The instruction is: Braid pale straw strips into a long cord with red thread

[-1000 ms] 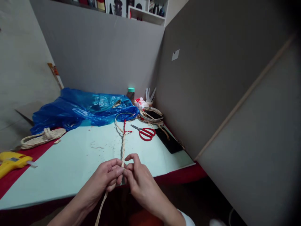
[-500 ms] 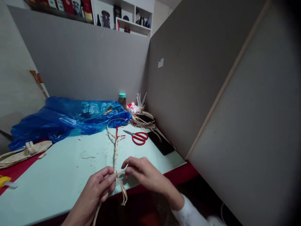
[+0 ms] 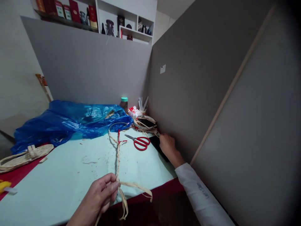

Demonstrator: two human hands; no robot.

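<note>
A braided straw cord [image 3: 117,157] runs from a loop tied with red thread [image 3: 118,137] toward me across the pale green mat [image 3: 70,169]. My left hand [image 3: 101,194] pinches the cord's near end at the mat's front edge, and loose straw strands [image 3: 135,188] hang from the pinch. My right hand [image 3: 167,146] is stretched to the far right, resting on a black phone [image 3: 156,142] beside the grey partition, close to a pile of straw strips [image 3: 144,124]. Its fingers are mostly hidden. Red-handled scissors [image 3: 139,142] lie just left of that hand.
A crumpled blue plastic bag [image 3: 68,121] covers the back of the table. A coiled straw bundle [image 3: 22,157] and a yellow tool's tip [image 3: 4,185] lie at the left. A jar with a teal lid [image 3: 124,103] and a cup of sticks [image 3: 142,106] stand in the corner.
My right hand let go of the cord's end and reached right and away to the phone by the partition. The left hand kept its pinch, and the loose strands now hang free.
</note>
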